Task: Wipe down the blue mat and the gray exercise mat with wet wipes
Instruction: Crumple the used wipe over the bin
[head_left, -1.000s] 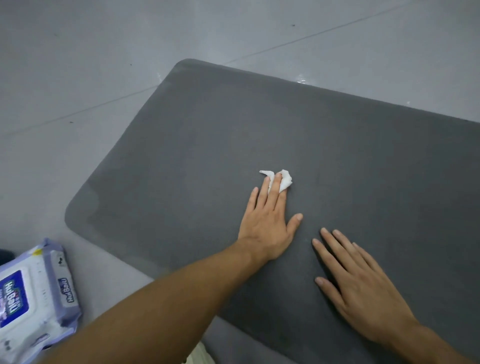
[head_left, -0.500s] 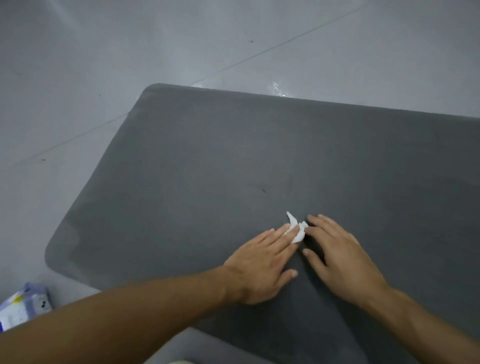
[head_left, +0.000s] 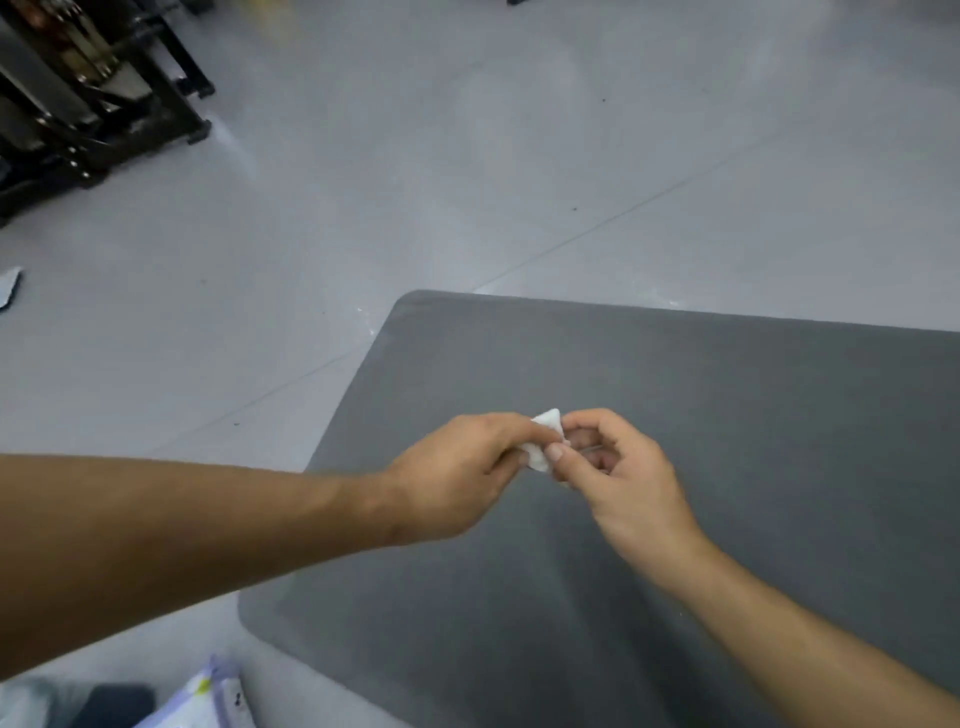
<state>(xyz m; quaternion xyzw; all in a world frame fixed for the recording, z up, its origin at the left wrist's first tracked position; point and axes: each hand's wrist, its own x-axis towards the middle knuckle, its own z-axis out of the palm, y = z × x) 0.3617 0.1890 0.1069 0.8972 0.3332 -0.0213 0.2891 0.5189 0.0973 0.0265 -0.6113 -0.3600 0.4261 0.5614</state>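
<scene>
The gray exercise mat (head_left: 701, 426) lies flat on the floor and fills the right and lower part of the view. Above its left half, both hands are raised and meet on a small crumpled white wet wipe (head_left: 545, 441). My left hand (head_left: 457, 467) pinches the wipe from the left. My right hand (head_left: 613, 467) grips it from the right with thumb and fingertips. The wipe is off the mat surface. No blue mat is in view.
A pack of wet wipes (head_left: 208, 701) lies on the gray floor at the bottom left, partly cut off. A black metal frame on feet (head_left: 104, 104) stands at the top left. A small scrap (head_left: 8, 288) lies at the left edge.
Both hands have lifted off the mat and now hold the wipe together in the air. Earlier the left hand pressed it flat on the mat. The view has tilted up.
</scene>
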